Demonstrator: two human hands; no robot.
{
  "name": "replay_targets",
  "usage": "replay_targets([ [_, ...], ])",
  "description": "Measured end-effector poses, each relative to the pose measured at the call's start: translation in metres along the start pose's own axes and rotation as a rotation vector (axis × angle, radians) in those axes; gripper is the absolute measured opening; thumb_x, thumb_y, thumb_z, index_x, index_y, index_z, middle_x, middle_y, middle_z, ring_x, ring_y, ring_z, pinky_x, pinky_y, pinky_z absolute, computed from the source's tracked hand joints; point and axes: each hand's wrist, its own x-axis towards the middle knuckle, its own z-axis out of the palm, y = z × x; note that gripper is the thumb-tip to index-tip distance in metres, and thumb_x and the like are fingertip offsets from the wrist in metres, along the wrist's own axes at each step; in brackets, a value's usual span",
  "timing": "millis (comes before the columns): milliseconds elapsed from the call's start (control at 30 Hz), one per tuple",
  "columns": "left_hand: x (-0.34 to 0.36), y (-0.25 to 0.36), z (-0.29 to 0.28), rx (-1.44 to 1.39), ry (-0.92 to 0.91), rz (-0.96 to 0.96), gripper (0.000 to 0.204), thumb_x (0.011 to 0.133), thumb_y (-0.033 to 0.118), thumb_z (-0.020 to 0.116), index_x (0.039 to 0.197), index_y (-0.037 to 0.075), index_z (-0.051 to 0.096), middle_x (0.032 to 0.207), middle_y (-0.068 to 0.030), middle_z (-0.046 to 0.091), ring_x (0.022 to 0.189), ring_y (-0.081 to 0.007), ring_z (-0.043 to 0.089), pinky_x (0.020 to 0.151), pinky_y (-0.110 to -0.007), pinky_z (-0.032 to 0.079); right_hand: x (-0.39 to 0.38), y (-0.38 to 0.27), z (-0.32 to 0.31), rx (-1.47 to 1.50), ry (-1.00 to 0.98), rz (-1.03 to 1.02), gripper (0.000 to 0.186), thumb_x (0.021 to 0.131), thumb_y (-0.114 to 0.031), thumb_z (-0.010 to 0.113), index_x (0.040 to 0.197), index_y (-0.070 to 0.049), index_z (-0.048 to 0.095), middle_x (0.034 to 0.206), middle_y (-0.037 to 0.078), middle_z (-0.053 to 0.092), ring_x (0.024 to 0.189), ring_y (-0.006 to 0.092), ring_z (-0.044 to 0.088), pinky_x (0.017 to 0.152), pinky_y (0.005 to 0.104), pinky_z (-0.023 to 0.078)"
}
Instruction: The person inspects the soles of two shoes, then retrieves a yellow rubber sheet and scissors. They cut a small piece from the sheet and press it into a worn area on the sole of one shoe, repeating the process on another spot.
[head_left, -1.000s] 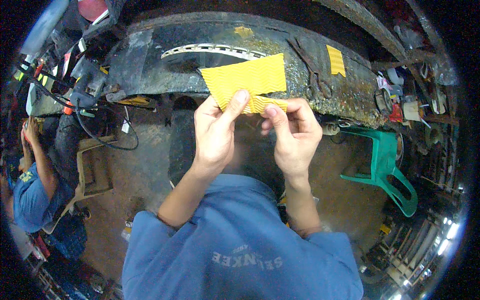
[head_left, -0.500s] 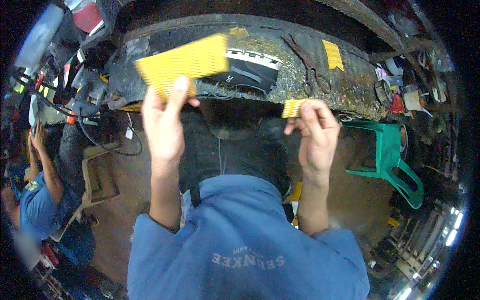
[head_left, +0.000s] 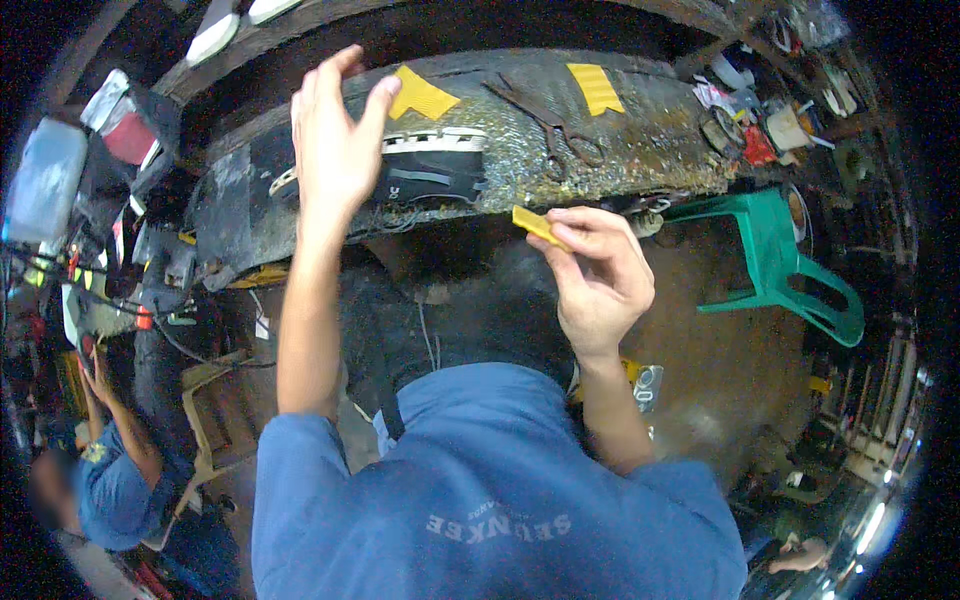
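My left hand reaches over the bench with its fingers apart, and no sheet shows in it. Close to its thumb lies a yellow ridged piece with a notched end. Below that rests a black shoe-like item with a white notched edge, partly hidden by my left hand and wrist. In front of the bench edge, my right hand pinches a small yellow ridged strip between thumb and fingers. Rusty scissors lie open on the bench, and another yellow notched strip is beyond them.
The dark, rough workbench spans the front. At the right stands a green plastic chair, with a tape roll and clutter on the bench end above it. Another person sits at the left beside cables and containers.
The large yellow ridged sheet has left my left hand, which moved farther over the bench and spread open. My right hand still holds the small strip, now tilted. The view has swung right.
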Motion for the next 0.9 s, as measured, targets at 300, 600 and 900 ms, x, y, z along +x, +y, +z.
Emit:
replay_targets([
  [300,-0.111,0.085,-0.022,-1.219,-0.542,-0.633,0.016,0.099,0.011,0.069,0.112,0.0,0.069,0.102,-0.0038,0.071,0.097,-0.009,0.065,0.089,-0.026,0.052,-0.005,0.016,-0.005,-0.191,-0.037,-0.401,0.034,0.063,-0.006,0.089,0.094,-0.019,0.083,0.099,0.005,0.062,0.089,0.0229,0.062,0.078,0.0354,0.053],
  [600,-0.128,0.072,-0.025,-1.112,-0.323,-0.745,0.012,0.099,0.011,0.071,0.106,0.001,0.07,0.095,-0.0018,0.071,0.087,-0.0062,0.064,0.081,-0.023,0.053,-0.012,-0.011,0.025,0.484,-0.141,0.501,0.023,0.093,-0.006,0.073,0.113,0.005,0.066,0.104,0.011,0.067,0.088,0.0164,0.066,0.076,0.0287,0.058],
  [900,-0.123,0.073,-0.033,-0.565,-0.062,-0.205,0.027,0.087,0.006,0.078,0.113,0.003,0.074,0.106,-0.0114,0.071,0.094,-0.0185,0.068,0.083,-0.031,0.055,0.001,-0.016,0.016,0.471,-0.258,0.734,0.013,0.1,-0.011,0.068,0.094,0.0,0.066,0.081,0.006,0.068,0.069,0.0114,0.065,0.063,0.0266,0.055],
])
